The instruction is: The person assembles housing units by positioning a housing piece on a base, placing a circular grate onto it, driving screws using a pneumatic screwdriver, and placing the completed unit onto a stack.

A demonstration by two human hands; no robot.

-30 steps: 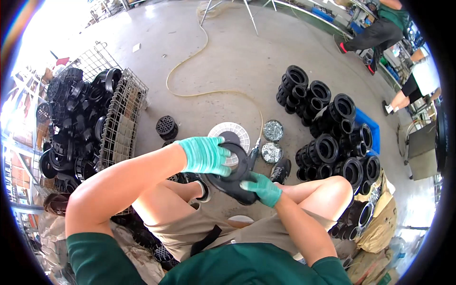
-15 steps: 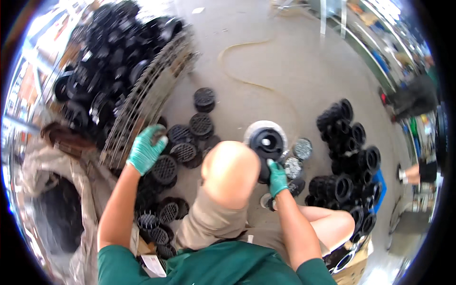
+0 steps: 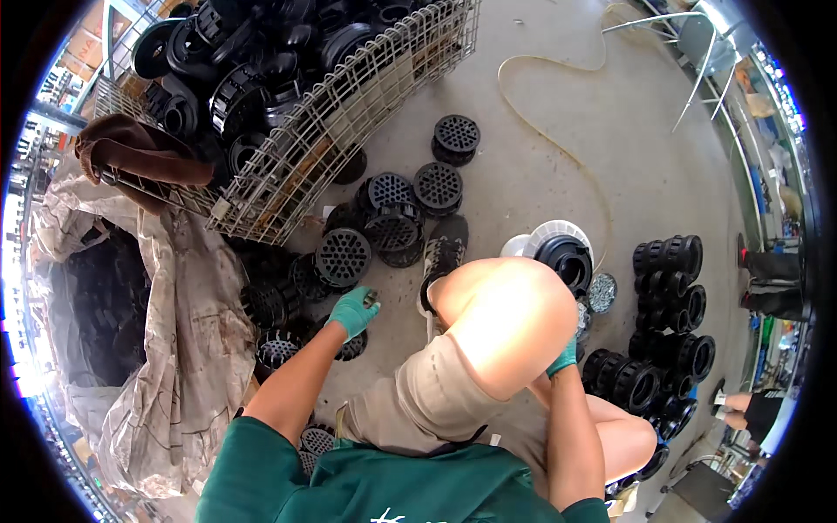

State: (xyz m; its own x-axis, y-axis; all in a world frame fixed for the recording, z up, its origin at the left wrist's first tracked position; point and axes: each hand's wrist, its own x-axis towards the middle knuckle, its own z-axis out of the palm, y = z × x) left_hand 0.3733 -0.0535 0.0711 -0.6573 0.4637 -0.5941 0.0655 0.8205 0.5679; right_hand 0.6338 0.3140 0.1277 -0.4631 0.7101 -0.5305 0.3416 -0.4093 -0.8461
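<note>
My left hand (image 3: 353, 312), in a green glove, is beside a stack of black perforated round grates (image 3: 343, 257). Its fingers are curled, with a small dark patch at the tips; whether that is an object or dirt on the glove I cannot make out. My right hand (image 3: 567, 357), gloved alike, is mostly hidden behind my raised knee, so its fingers do not show. Past the knee, a black ring-shaped plastic fitting (image 3: 571, 264) sits on a white round base (image 3: 551, 231). Beside it stands a round container of small metal pieces (image 3: 602, 293).
A wire mesh crate (image 3: 349, 118) heaped with black plastic fittings (image 3: 240, 100) stands far left, a brown cloth (image 3: 144, 157) over its corner. Nearer is a large dusty sack (image 3: 196, 349). Stacked black ring fittings (image 3: 667, 255) stand right. A yellowish hose (image 3: 549, 131) crosses the floor.
My view has swung left, and my knee now covers most of my right hand, which was at a black part by the white base. My left hand has come nearer to me, away from the crate.
</note>
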